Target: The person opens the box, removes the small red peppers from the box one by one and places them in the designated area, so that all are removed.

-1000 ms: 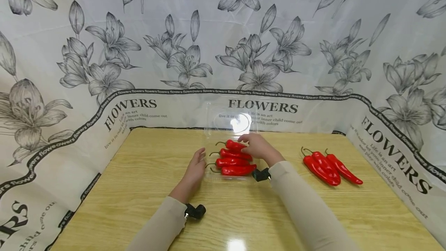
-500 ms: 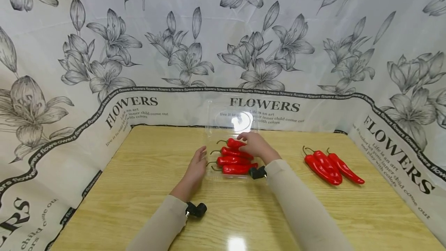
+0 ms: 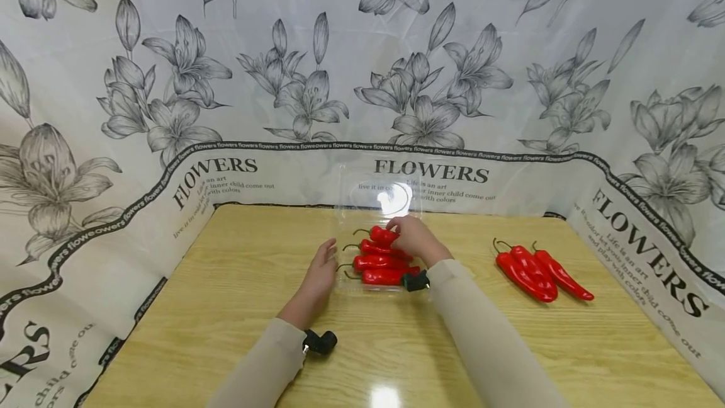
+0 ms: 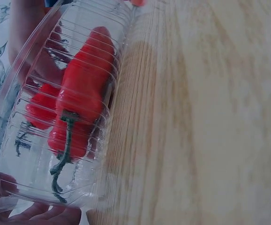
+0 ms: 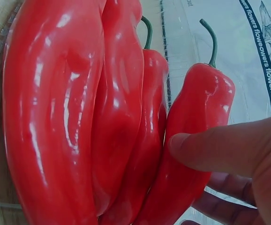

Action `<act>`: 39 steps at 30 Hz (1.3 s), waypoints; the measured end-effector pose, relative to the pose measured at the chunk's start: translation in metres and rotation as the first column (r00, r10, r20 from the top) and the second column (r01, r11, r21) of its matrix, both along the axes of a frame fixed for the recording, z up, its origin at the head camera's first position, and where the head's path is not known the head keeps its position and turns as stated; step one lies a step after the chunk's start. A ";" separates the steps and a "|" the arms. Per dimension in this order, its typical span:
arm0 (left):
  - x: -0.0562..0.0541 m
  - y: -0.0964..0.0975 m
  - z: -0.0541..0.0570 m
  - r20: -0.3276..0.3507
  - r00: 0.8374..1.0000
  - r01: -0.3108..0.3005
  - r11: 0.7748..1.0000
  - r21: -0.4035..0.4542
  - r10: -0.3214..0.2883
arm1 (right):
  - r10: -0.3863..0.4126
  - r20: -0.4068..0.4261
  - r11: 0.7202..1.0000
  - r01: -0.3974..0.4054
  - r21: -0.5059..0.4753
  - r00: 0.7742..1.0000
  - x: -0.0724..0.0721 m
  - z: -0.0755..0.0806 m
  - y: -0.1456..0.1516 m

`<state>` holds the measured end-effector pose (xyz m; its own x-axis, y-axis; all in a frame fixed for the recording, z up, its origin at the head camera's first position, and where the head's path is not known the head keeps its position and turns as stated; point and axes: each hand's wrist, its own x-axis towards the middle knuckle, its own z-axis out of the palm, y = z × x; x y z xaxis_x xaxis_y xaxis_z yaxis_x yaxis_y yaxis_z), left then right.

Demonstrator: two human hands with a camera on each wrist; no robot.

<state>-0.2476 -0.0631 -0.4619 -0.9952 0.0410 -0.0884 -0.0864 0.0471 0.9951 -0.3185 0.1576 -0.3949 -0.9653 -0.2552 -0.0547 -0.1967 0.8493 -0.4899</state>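
Observation:
Several red peppers [image 3: 374, 262] lie side by side across a clear plastic container [image 3: 370, 290], their green stems toward its left side. My right hand [image 3: 419, 239] pinches the farthest pepper [image 5: 203, 101]; in the right wrist view its thumb lies on the skin and its fingers are behind. My left hand [image 3: 317, 274] rests against the container's left end, fingers extended along it. In the left wrist view, fingers [image 4: 51, 214] show just outside the ribbed wall, and one digit overlaps the rim corner.
The container's clear lid [image 3: 368, 191] stands raised at the back, reflecting light. Three more red peppers [image 3: 538, 272] lie on the wooden table [image 3: 226, 313] at the right. A flower-printed cloth [image 3: 306, 175] borders the table at the back and sides.
My right hand has shifted very slightly over the farthest pepper, and its wrist has turned a little inward to the left. The left hand and the loose peppers stay in place.

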 end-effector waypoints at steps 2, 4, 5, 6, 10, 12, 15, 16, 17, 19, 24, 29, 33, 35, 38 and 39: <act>0.000 0.000 0.000 -0.003 1.000 -0.001 1.000 0.001 0.001 | -0.006 0.000 1.000 0.006 0.005 1.000 -0.001 -0.001 0.000; 0.001 0.001 0.000 -0.003 1.000 -0.003 1.000 0.000 0.003 | -0.010 0.001 1.000 0.010 0.016 1.000 -0.001 -0.002 0.000; 0.001 0.000 0.000 -0.007 1.000 -0.002 1.000 -0.003 0.002 | -0.008 -0.002 1.000 0.008 0.024 1.000 -0.001 -0.003 0.001; 0.001 0.000 0.000 -0.006 1.000 -0.003 1.000 -0.004 0.003 | -0.007 -0.003 1.000 0.007 0.030 1.000 -0.002 -0.003 0.001; 0.001 0.000 -0.002 -0.010 1.000 -0.005 1.000 -0.008 0.005 | -0.004 -0.010 0.999 0.005 0.041 1.000 -0.001 -0.003 0.001; 0.001 0.000 -0.002 -0.010 1.000 -0.006 1.000 -0.013 0.006 | 0.005 -0.011 0.999 -0.004 0.046 1.000 -0.001 -0.003 0.001; 0.000 -0.001 -0.002 -0.008 1.000 -0.010 1.000 -0.015 0.010 | 0.023 -0.013 0.999 -0.022 0.045 1.000 0.000 -0.002 0.001; -0.001 -0.001 -0.002 -0.011 1.000 -0.009 1.000 -0.017 0.009 | 0.030 -0.018 0.999 -0.029 0.044 0.999 0.000 -0.002 0.002; -0.001 -0.002 -0.002 -0.015 1.000 -0.008 1.000 -0.017 0.008 | 0.034 -0.020 0.999 -0.033 0.040 0.999 0.000 -0.002 0.002; -0.002 -0.002 -0.001 -0.016 1.000 -0.007 1.000 -0.015 0.007 | 0.036 -0.025 0.999 -0.035 0.031 0.999 0.001 -0.001 0.004; -0.001 -0.002 -0.001 -0.009 1.000 -0.003 1.000 -0.015 0.003 | 0.049 -0.025 0.999 -0.049 0.019 0.998 0.003 0.001 0.007; -0.002 -0.002 -0.001 -0.022 1.000 0.002 1.000 -0.002 -0.002 | 0.069 -0.069 0.998 -0.069 0.008 0.995 0.005 0.006 0.007; -0.001 -0.002 0.003 -0.048 0.999 0.013 1.000 0.007 -0.013 | 0.081 -0.098 0.997 -0.080 0.015 0.992 0.006 0.010 0.006; -0.002 -0.002 0.004 -0.052 0.999 0.010 1.000 0.005 -0.010 | 0.090 -0.109 0.996 -0.088 0.020 0.990 0.007 0.012 0.006; -0.005 -0.002 0.001 -0.054 0.999 0.006 1.000 -0.004 -0.006 | 0.098 -0.124 0.995 -0.096 0.023 0.987 0.009 0.016 0.006; -0.005 -0.002 0.001 -0.049 0.999 0.006 1.000 -0.008 -0.006 | 0.096 -0.124 0.995 -0.095 0.020 0.988 0.011 0.017 0.005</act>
<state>-0.2528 -0.0651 -0.4608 -0.9981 0.0464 -0.0394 -0.0368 0.0552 0.9978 -0.3079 0.1630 -0.3777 -0.9360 -0.3466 0.0608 -0.3363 0.8303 -0.4445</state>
